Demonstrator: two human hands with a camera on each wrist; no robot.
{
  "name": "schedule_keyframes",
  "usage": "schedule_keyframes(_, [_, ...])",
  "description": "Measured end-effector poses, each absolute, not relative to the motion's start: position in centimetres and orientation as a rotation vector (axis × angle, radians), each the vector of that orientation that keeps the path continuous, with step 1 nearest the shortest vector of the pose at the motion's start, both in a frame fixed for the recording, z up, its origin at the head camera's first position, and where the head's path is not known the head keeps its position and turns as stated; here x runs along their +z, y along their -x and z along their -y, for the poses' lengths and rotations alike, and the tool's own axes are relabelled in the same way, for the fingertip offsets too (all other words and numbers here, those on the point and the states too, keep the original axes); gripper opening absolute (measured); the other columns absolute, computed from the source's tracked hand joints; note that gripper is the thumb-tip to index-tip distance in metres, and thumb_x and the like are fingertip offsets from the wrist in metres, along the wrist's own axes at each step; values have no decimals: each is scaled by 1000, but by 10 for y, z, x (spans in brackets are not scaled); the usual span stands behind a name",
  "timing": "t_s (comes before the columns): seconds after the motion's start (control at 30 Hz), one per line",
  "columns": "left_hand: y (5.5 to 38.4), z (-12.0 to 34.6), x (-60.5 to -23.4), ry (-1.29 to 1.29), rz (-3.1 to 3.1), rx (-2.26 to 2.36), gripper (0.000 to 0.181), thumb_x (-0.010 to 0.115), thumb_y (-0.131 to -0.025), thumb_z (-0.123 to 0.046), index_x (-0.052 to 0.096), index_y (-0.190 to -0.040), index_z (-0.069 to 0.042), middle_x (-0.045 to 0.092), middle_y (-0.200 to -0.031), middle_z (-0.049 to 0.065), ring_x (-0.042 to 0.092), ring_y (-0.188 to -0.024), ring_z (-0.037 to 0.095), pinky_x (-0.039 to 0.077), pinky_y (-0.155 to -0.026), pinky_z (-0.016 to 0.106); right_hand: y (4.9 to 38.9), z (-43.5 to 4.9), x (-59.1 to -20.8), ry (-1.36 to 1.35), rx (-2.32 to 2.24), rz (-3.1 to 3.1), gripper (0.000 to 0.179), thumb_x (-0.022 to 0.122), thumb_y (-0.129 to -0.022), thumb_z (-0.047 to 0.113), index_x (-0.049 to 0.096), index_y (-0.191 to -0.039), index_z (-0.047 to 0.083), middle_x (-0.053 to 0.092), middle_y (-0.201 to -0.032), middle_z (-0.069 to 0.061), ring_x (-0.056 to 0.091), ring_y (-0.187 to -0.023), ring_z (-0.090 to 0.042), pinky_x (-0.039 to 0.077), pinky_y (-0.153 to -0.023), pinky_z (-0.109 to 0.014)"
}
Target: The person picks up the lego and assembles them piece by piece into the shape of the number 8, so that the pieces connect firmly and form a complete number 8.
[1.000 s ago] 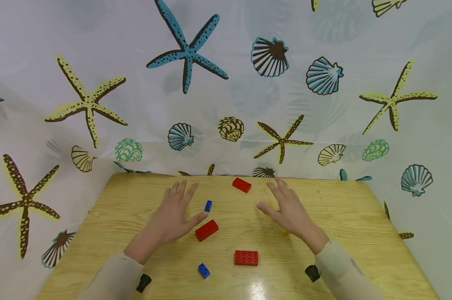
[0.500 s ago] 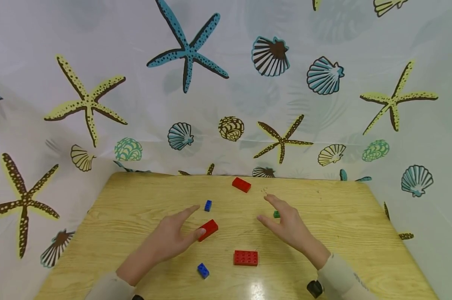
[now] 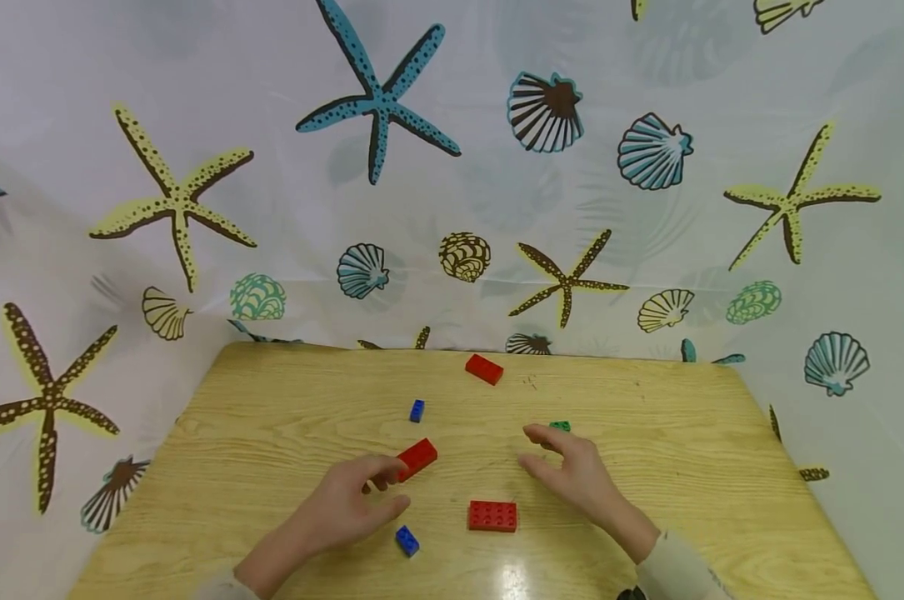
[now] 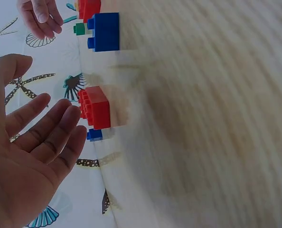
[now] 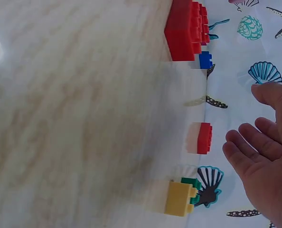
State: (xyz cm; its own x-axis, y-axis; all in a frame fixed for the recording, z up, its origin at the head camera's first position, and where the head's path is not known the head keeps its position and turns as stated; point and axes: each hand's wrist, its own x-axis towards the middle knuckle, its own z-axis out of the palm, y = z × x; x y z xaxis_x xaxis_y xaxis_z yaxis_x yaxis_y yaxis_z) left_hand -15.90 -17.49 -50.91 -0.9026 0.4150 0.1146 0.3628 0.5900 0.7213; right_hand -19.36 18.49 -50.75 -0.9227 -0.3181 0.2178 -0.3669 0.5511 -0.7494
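Note:
My left hand [image 3: 347,504] hovers, fingers loosely bent, nothing held. Its fingertips overlap the near end of a red toy brick [image 3: 419,457] in the head view, but the left wrist view shows no grip on it. Just to the right of its thumb lies a small blue brick [image 3: 407,541]. Over the right part of the table, my right hand [image 3: 575,475] is also empty, its fingers relaxed. Beyond its fingers sits a green brick [image 3: 560,426], partly covered. A yellow brick [image 5: 180,198] shows in the right wrist view; the right hand hides it from the head view.
Between the hands, nearer the front, lies another red brick [image 3: 492,516]. Farther back are a small blue brick [image 3: 417,411] and a third red brick [image 3: 485,369]. Behind the wooden table [image 3: 287,400] hangs a white curtain [image 3: 452,192] printed with starfish and shells.
Both hands have drawn back toward the front edge and lowered, their fingers bending more. The green brick has come into sight beyond the right hand. No brick has moved.

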Motion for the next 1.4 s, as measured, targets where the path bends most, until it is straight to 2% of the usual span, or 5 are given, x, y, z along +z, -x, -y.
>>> schedule_keyframes(0.3, [150, 177, -519, -712, -2657, 1250, 44, 80, -94, -41, 73, -123, -9, 73, -105, 3, 67, -91, 17, 58, -79, 30, 188, -183, -524, -742, 1321, 2725, 42, 78, -98, 23, 70, -132, 0, 73, -126, -17, 72, -114, -34, 59, -98, -47])
schedule_keyframes(0.47, [145, 176, -525, -751, -2635, 1256, 45, 84, -91, -39, 72, -121, -7, 71, -102, 2, 64, -89, 14, 56, -79, 28, 184, -182, -528, -796, 1302, 2753, 37, 79, -97, 23, 73, -127, 3, 75, -123, -12, 73, -112, -31, 60, -97, -47])
schedule_keyframes(0.67, [142, 176, -529, -692, -2610, 1179, 48, 85, -88, -43, 72, -122, -11, 70, -104, -3, 62, -93, 10, 54, -82, 26, 181, -181, -533, -825, 1269, 2816, 34, 80, -96, 27, 75, -123, 7, 75, -122, -3, 72, -112, -24, 60, -97, -42])
schedule_keyframes(0.93, [140, 175, -533, -680, -2606, 1097, 47, 83, -88, -49, 73, -118, -15, 69, -107, -10, 63, -98, 6, 55, -86, 26, 177, -182, -540, -898, 1268, 2834, 36, 80, -95, 33, 76, -122, 9, 77, -119, -2, 71, -112, -18, 57, -100, -36])
schedule_keyframes(1.4, [137, 168, -533, -737, -2717, 938, 43, 82, -86, -57, 74, -106, -20, 63, -97, -15, 55, -89, 3, 53, -82, 28, 174, -186, -542, -860, 1316, 2907, 32, 79, -96, 33, 77, -121, 13, 76, -118, 3, 68, -113, -10, 56, -101, -32])
